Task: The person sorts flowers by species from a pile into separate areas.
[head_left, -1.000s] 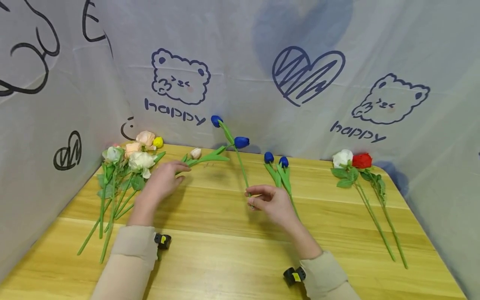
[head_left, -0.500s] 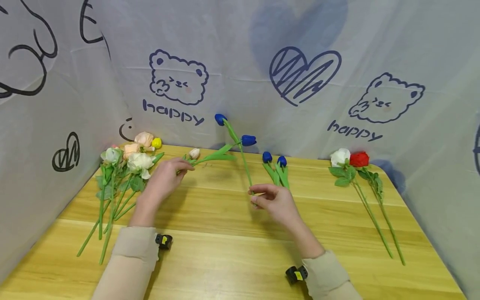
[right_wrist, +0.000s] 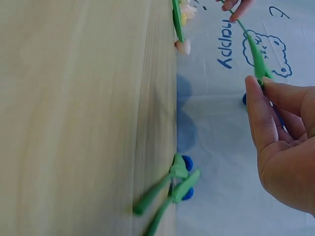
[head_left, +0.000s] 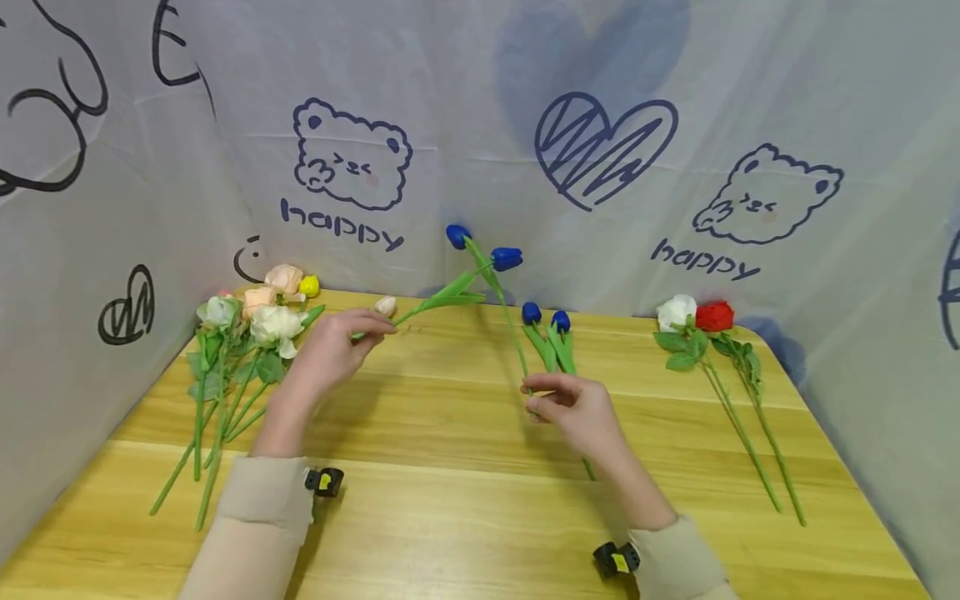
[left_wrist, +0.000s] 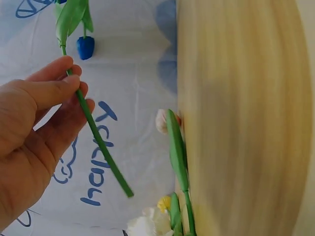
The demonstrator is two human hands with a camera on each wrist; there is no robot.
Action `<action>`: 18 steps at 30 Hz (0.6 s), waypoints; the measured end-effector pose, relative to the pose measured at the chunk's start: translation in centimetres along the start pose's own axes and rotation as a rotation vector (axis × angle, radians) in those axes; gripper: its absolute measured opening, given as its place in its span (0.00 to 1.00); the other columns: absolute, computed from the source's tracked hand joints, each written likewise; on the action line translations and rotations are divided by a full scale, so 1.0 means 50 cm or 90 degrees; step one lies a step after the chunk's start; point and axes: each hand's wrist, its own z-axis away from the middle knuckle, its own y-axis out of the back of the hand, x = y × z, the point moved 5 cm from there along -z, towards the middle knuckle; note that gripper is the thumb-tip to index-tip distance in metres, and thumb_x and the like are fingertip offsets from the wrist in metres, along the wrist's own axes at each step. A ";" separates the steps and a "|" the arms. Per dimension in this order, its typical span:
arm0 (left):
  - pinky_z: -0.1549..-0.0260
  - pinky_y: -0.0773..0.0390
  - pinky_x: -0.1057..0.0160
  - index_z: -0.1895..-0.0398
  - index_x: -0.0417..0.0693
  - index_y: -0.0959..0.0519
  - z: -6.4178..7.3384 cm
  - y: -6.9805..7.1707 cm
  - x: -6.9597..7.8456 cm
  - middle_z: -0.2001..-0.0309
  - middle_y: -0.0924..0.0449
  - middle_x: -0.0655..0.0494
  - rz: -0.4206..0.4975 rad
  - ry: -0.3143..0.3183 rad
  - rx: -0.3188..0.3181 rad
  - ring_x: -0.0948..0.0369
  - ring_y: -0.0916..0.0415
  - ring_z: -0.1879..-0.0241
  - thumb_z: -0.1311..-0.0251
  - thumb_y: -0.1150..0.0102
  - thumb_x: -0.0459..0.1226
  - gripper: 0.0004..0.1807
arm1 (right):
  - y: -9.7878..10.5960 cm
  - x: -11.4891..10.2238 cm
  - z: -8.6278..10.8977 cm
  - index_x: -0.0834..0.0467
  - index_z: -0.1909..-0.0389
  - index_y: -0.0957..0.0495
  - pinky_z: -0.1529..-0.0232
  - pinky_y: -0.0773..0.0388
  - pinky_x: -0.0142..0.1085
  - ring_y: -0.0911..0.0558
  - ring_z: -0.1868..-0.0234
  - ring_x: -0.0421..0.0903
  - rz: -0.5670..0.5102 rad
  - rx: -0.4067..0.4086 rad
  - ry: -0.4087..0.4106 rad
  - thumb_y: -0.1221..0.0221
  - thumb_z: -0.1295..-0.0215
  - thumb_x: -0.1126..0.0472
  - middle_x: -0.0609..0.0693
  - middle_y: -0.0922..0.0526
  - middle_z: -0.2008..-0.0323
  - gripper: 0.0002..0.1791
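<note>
Blue petals are showing on both flowers being held up over the wooden table [head_left: 450, 517], one in each hand of a person wearing beige sleeves [head_left: 247, 533]. The left grip [head_left: 333, 350] is pinching the first tulip [head_left: 507, 258] by its green stem between thumb and fingers, and the stem's lower end is hanging free below the fingers in the left wrist view. That flower is leaning up toward the right, while the second tulip [head_left: 458, 237] is leaning up toward the left, its stem being pinched near the bottom by the thumb and fingers of the right grip [head_left: 585, 412]. From the head view the two are crossing just below their heads; whether they are touching is impossible to tell. Two more blue tulips [head_left: 531, 313] are lying on the table just beyond the right grip, which is partly hiding their stems. Near the left grip, a pale tulip [head_left: 386, 306] is lying toward the back edge. Farther left, a cluster is spreading its stems forward, with a white flower [head_left: 276, 327], a peach rose [head_left: 283, 279] and a yellow bloom [head_left: 309, 286] showing. At the far right, a white rose [head_left: 677, 313] is resting beside a red rose [head_left: 715, 316].
</note>
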 end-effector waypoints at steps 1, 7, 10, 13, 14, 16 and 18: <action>0.45 0.18 0.46 0.54 0.40 0.10 -0.001 0.000 0.003 0.48 0.12 0.44 0.014 -0.003 0.004 0.45 0.17 0.44 0.35 0.35 0.22 0.12 | 0.006 0.000 0.004 0.66 0.45 0.15 0.53 0.13 0.46 0.12 0.56 0.50 0.005 0.003 0.000 0.35 0.30 0.70 0.61 0.13 0.49 0.14; 0.50 0.15 0.54 0.53 0.44 0.10 -0.006 0.000 0.014 0.46 0.13 0.47 0.111 0.023 0.015 0.49 0.17 0.43 0.36 0.33 0.23 0.13 | 0.041 -0.001 0.031 0.62 0.46 0.14 0.55 0.13 0.44 0.11 0.58 0.48 0.081 0.017 0.019 0.34 0.30 0.67 0.61 0.13 0.49 0.13; 0.53 0.14 0.60 0.51 0.45 0.10 -0.005 -0.002 0.016 0.44 0.14 0.49 0.154 0.058 0.010 0.51 0.17 0.43 0.35 0.33 0.25 0.13 | 0.063 0.004 0.048 0.60 0.46 0.14 0.56 0.12 0.44 0.11 0.58 0.49 0.114 0.028 0.018 0.33 0.30 0.66 0.60 0.12 0.50 0.13; 0.57 0.14 0.63 0.48 0.45 0.11 -0.004 -0.006 0.019 0.43 0.15 0.49 0.196 0.089 0.005 0.51 0.15 0.49 0.33 0.34 0.28 0.12 | 0.090 0.012 0.064 0.59 0.46 0.13 0.58 0.12 0.44 0.11 0.58 0.53 0.125 0.040 0.003 0.33 0.30 0.65 0.62 0.12 0.51 0.14; 0.59 0.14 0.64 0.48 0.45 0.11 -0.004 -0.008 0.020 0.43 0.15 0.49 0.210 0.098 0.003 0.52 0.14 0.51 0.32 0.34 0.29 0.12 | 0.099 0.013 0.068 0.59 0.45 0.14 0.58 0.12 0.44 0.11 0.59 0.55 0.127 0.043 -0.002 0.33 0.30 0.65 0.62 0.12 0.51 0.14; 0.59 0.13 0.64 0.47 0.43 0.12 -0.005 -0.011 0.024 0.44 0.15 0.48 0.240 0.110 0.002 0.52 0.14 0.55 0.31 0.34 0.29 0.12 | 0.118 0.015 0.074 0.60 0.45 0.14 0.58 0.12 0.44 0.11 0.59 0.56 0.137 0.051 -0.007 0.33 0.30 0.65 0.63 0.12 0.52 0.14; 0.59 0.14 0.65 0.46 0.42 0.13 -0.006 -0.015 0.027 0.46 0.15 0.47 0.266 0.121 0.002 0.54 0.14 0.56 0.31 0.35 0.30 0.13 | 0.136 0.015 0.077 0.61 0.45 0.14 0.58 0.12 0.43 0.11 0.60 0.55 0.147 0.056 -0.011 0.34 0.29 0.65 0.63 0.13 0.51 0.14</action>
